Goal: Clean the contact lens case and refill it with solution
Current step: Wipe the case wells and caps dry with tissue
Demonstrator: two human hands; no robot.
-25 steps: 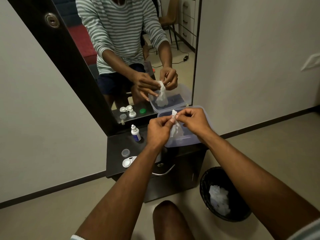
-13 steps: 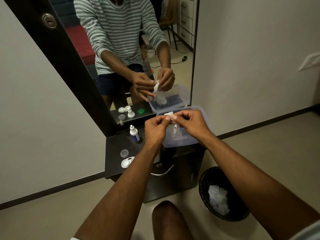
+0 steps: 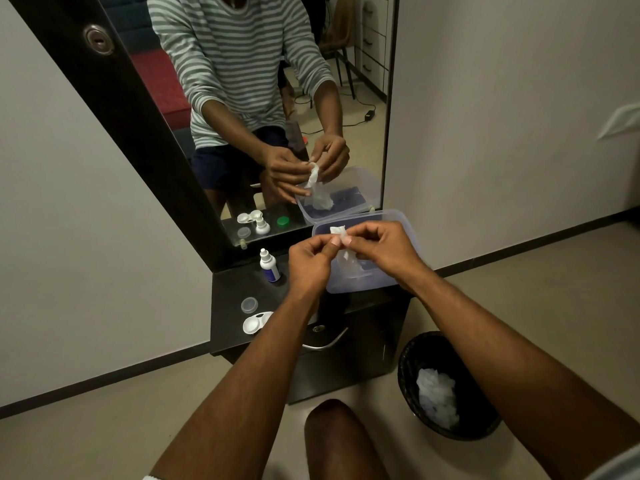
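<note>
Both hands pinch a crumpled white tissue [image 3: 341,247] over a clear plastic tub [image 3: 408,221]. My left hand [image 3: 310,263] grips its top from the left, my right hand [image 3: 381,249] from the right, fingertips almost touching. The tissue's tail hangs down into the tub. The open white contact lens case [image 3: 255,323] lies on the black shelf [image 3: 228,299], partly behind my left forearm. A loose clear cap [image 3: 249,304] lies just above it. The small solution bottle [image 3: 269,265], white with a blue label, stands upright near the mirror.
A tall mirror [image 3: 259,98] in a dark frame stands behind the shelf and reflects the scene, including a green cap [image 3: 283,221]. A black waste bin [image 3: 446,386] with crumpled white tissue inside sits on the floor at the right. My knee [image 3: 339,438] is below.
The tissue has been bunched up higher between my fingertips, so less of it hangs into the tub. Both hands stay over the tub.
</note>
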